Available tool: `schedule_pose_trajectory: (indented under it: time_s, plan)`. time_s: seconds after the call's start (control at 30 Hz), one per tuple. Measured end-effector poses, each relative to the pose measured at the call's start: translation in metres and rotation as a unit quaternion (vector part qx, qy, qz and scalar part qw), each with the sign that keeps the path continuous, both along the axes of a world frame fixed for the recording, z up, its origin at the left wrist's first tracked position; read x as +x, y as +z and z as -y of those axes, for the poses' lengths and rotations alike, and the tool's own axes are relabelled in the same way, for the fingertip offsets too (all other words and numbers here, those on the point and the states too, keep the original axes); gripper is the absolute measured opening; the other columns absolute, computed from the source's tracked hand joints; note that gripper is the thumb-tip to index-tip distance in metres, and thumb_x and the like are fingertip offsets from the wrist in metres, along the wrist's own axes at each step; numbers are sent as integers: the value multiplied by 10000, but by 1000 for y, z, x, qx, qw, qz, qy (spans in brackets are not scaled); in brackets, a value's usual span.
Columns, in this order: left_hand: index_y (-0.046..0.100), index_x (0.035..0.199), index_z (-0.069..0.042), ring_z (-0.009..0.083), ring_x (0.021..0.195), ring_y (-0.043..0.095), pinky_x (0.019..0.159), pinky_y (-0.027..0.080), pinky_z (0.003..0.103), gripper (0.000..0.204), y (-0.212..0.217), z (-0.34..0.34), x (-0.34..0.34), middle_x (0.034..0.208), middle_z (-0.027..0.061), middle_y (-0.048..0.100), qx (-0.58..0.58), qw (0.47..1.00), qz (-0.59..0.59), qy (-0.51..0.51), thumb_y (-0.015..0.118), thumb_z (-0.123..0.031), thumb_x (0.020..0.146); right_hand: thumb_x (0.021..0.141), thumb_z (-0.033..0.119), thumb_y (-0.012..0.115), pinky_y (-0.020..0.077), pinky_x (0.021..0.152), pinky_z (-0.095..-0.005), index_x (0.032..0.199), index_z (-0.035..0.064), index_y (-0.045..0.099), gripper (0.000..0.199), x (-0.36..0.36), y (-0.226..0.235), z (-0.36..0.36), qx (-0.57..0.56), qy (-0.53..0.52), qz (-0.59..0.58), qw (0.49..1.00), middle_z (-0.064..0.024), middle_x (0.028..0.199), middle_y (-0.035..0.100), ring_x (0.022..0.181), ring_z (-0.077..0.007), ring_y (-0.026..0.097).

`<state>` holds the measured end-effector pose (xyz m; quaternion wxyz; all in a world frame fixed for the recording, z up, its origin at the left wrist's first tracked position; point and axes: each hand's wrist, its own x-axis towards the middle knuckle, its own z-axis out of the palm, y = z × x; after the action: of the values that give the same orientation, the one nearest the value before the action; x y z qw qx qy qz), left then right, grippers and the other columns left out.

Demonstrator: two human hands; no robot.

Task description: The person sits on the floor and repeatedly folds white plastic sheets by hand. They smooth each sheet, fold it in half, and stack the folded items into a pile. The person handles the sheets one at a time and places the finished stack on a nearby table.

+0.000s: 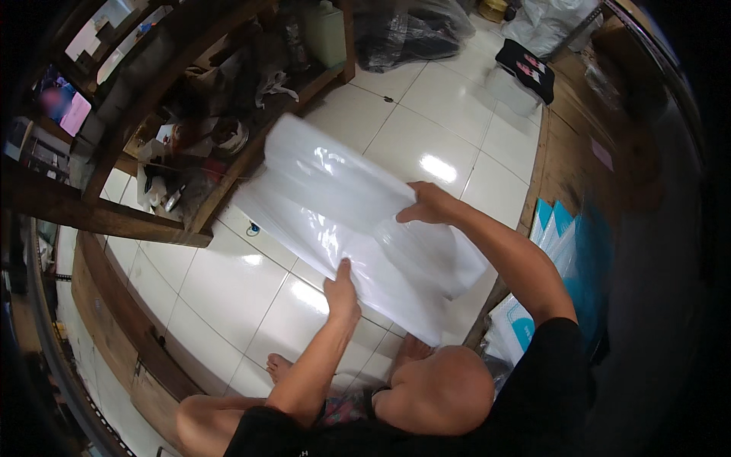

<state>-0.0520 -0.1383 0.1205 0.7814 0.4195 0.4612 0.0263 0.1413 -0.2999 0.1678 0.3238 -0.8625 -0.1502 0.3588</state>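
A wide stack of glossy, translucent white plastic sheets [343, 194] stretches between my two hands above the tiled floor. On its near edge, my left hand [343, 295] grips with the thumb lying on top and the fingers hidden underneath. My right hand [430, 206] pinches the far right edge, its thumb pressed on the upper face. The right end of the plastic curls and droops toward my knee, while the far left end reaches out near the wooden shelf. Whether these are loose sheets or flat bags I cannot tell.
To the left stands a wooden shelf [221, 206] with cluttered items and a pale jerrycan [326, 38]. White-and-teal plastic packs [544, 251] lean at the right. Farther off are a dark plastic-wrapped bundle [411, 38] and a black folded cloth [525, 68] on a translucent box.
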Motion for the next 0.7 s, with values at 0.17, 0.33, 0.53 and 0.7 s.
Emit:
schedule_pose_trajectory:
  time_s: [0.17, 0.33, 0.53, 0.7]
  plan:
    - [414, 1285, 85, 287, 1073, 540, 916, 452, 397, 475, -67, 36, -11, 1207, 178, 534, -95, 989, -96, 59, 544, -202, 931, 633, 272, 778, 451, 913, -382, 1251, -23, 507, 736, 15, -86, -7, -83, 139, 13, 987, -236, 1155, 591, 1084, -353, 560]
    - [392, 1289, 73, 293, 1070, 554, 915, 472, 421, 484, -91, 45, -25, 1205, 172, 527, -111, 981, -135, 80, 561, -198, 925, 637, 340, 801, 369, 1018, -451, 1405, 47, 324, 950, 6, -119, 7, -90, 114, 87, 986, -263, 1347, 424, 1241, -404, 425]
    - [385, 1296, 84, 299, 1086, 542, 924, 463, 416, 513, -103, 37, -33, 1222, 184, 515, -97, 982, -138, 80, 571, -204, 914, 715, 283, 733, 180, 1064, -652, 1460, 198, 266, 883, -89, -92, -26, -114, 313, 350, 875, -200, 1518, 160, 1378, -451, 173]
    - [373, 1306, 95, 304, 1089, 536, 921, 461, 415, 538, -101, 41, -30, 1241, 195, 503, -97, 986, -119, 70, 575, -206, 908, 823, 186, 613, 210, 1066, -642, 1383, 263, 409, 601, -85, -116, -25, -110, 315, 472, 816, -155, 1521, 198, 1367, -449, 210]
